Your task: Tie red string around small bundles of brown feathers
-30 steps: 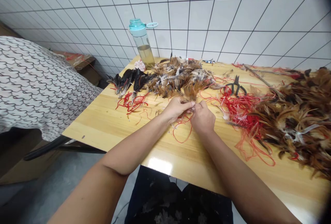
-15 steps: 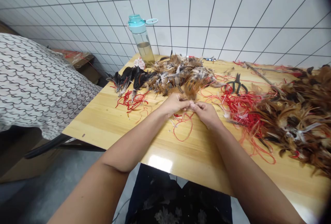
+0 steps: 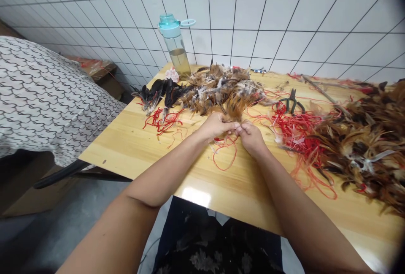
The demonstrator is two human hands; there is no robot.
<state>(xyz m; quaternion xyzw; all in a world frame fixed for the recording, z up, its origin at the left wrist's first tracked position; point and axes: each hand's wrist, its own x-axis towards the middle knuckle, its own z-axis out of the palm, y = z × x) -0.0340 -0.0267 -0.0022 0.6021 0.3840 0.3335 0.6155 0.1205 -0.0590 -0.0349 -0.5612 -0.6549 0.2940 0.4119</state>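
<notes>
Brown feathers lie in the middle of the frame, and the left hand and right hand pinch a small bunch, fingers curled nearly shut, above red string.

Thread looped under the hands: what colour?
Red, clearest in the head view: thin thread looped on the wooden tabletop below the left hand and right hand.

left hand, right hand, curled close together
</notes>
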